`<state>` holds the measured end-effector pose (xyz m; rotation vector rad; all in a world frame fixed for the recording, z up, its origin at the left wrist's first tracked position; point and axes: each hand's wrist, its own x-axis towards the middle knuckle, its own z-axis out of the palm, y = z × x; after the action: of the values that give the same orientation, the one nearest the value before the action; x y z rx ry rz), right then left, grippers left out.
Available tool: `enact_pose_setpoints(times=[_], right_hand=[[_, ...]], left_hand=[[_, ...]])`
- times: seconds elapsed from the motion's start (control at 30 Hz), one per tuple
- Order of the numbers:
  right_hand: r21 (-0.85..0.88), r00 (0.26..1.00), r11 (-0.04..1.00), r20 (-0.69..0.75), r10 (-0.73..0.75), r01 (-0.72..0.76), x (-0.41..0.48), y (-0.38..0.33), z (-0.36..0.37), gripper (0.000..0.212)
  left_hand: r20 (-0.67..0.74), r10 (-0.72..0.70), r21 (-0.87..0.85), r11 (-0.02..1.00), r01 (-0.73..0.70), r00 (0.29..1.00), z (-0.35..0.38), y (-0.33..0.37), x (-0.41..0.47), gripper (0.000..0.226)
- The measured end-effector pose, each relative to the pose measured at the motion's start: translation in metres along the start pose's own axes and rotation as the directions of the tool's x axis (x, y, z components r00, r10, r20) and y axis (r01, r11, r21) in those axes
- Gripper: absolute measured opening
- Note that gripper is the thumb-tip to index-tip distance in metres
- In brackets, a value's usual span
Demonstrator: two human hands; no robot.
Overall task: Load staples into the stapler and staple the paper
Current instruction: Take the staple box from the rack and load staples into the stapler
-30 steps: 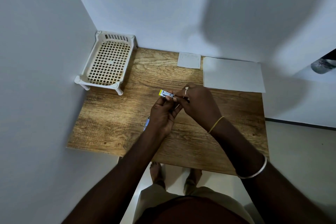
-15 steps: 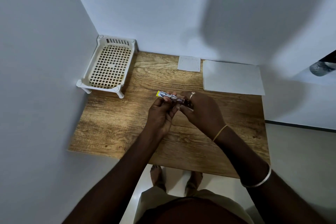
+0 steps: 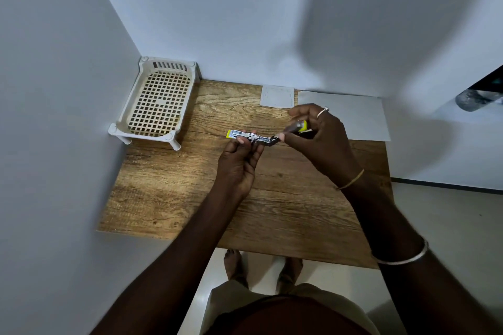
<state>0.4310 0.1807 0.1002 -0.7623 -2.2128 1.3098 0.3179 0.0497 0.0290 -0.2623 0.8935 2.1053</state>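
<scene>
- The left hand [image 3: 239, 163] pinches the metal base of the opened stapler [image 3: 251, 137] near the middle of the table [image 3: 177, 193].
- The right hand [image 3: 317, 141] grips the yellow top part, folded back at 3 o'clock from the base.
- The paper [image 3: 353, 119] lies at 1 o'clock, touching the wall.
- A small white square [image 3: 277, 96] lies at 12 o'clock.
- A white basket [image 3: 158, 102] stands at 10 o'clock, in the corner.
</scene>
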Motion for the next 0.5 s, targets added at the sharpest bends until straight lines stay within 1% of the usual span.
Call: enact_pose_setpoints(times=[0.07, 0.1, 0.2, 0.23, 0.27, 0.33, 0.37, 0.4, 0.47, 0.5], right_hand=[[0.116, 0.999, 0.993, -0.034, -0.011, 0.015, 0.005, -0.008, 0.007, 0.043], [0.142, 0.998, 0.989, -0.055, -0.022, 0.03, 0.007, -0.011, 0.011, 0.044], [0.14, 0.996, 0.988, -0.08, -0.049, 0.06, 0.007, -0.013, 0.023, 0.038], [0.1, 0.994, 0.991, -0.075, -0.08, 0.087, 0.005, -0.013, 0.027, 0.034], [0.021, 0.989, 0.99, -0.069, -0.135, 0.136, 0.004, -0.011, 0.03, 0.03], [-0.217, 0.963, 0.943, -0.038, -0.266, 0.252, 0.001, -0.008, 0.032, 0.03], [-0.321, 0.947, 0.897, -0.005, -0.323, 0.304, -0.001, -0.007, 0.032, 0.034], [-0.389, 0.932, 0.853, 0.04, -0.361, 0.347, -0.002, -0.005, 0.031, 0.04], [-0.464, 0.909, 0.787, 0.127, -0.396, 0.407, -0.004, 0.0, 0.029, 0.053], [-0.498, 0.902, 0.758, 0.145, -0.407, 0.422, -0.006, 0.002, 0.028, 0.056]], left_hand=[[0.025, -0.002, 0.018, 1.0, 0.002, 1.0, 0.007, 0.0, -0.002, 0.015], [0.033, -0.002, 0.025, 1.0, 0.001, 0.999, 0.011, 0.0, -0.002, 0.016], [0.048, -0.002, 0.046, 0.999, 0.0, 0.999, 0.019, -0.002, -0.006, 0.015], [0.056, -0.004, 0.054, 0.999, 0.001, 0.998, 0.021, -0.003, -0.007, 0.013], [0.068, -0.004, 0.06, 0.998, 0.0, 0.998, 0.023, -0.004, -0.008, 0.011], [0.066, 0.003, 0.061, 0.998, -0.007, 0.998, 0.024, -0.006, -0.009, 0.009], [0.05, 0.004, 0.051, 0.999, -0.007, 0.999, 0.024, -0.006, -0.009, 0.013], [0.033, 0.001, 0.043, 0.999, -0.002, 0.999, 0.023, -0.006, -0.008, 0.018], [0.031, -0.004, 0.061, 0.998, 0.002, 1.0, 0.022, -0.005, -0.008, 0.014], [0.033, -0.004, 0.087, 0.996, 0.001, 0.999, 0.022, -0.005, -0.009, 0.013]])
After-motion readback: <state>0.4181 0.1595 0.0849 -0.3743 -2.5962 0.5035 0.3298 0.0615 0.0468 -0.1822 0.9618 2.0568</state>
